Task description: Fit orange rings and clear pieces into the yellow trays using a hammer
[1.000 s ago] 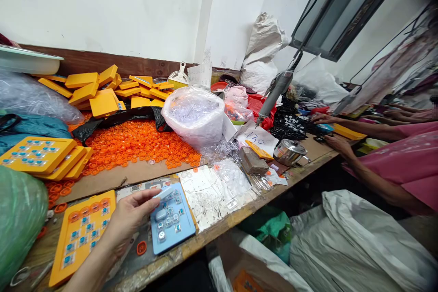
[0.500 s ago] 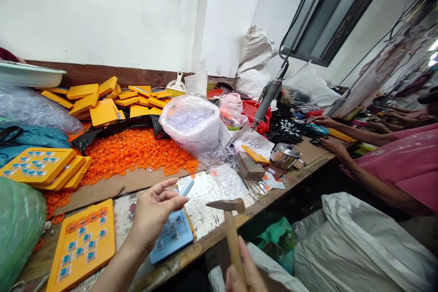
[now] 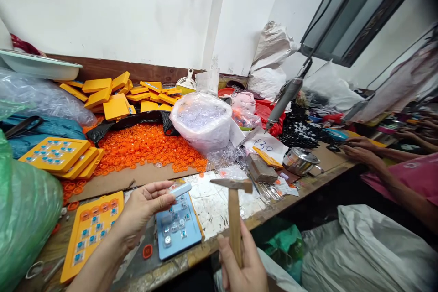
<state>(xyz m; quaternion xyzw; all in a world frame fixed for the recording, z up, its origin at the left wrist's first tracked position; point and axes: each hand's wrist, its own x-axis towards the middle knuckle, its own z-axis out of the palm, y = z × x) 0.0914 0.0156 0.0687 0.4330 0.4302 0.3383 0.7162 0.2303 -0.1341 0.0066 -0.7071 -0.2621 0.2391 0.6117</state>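
Note:
My left hand (image 3: 148, 203) pinches a short pale-blue stick (image 3: 181, 190) between thumb and fingers, held above a light-blue panel (image 3: 191, 237). That panel carries clear round pieces and small blue-centred squares. My right hand (image 3: 241, 258) is wrapped round the wooden handle of a hammer (image 3: 235, 219), its head raised at the bench's front edge, right of the panel. A yellow panel (image 3: 75, 267) with blue-centred squares and orange rings along its top lies left of my left forearm. One loose orange ring (image 3: 147, 251) rests between the two panels.
Behind lie a heap of orange rings (image 3: 137, 146), stacked yellow panels (image 3: 56, 157) and a white bag (image 3: 205, 121). A power screwdriver (image 3: 287, 98) hangs over a brick (image 3: 260, 169) and a metal pot (image 3: 301, 161). A green bag (image 3: 30, 219) bulges at left. A co-worker's hands (image 3: 364, 148) are at right.
My view has swung left, so the bench appears farther right. The hammer has come up, with its handle more upright. The blue stick has tipped nearer level, and more of the light-blue panel shows.

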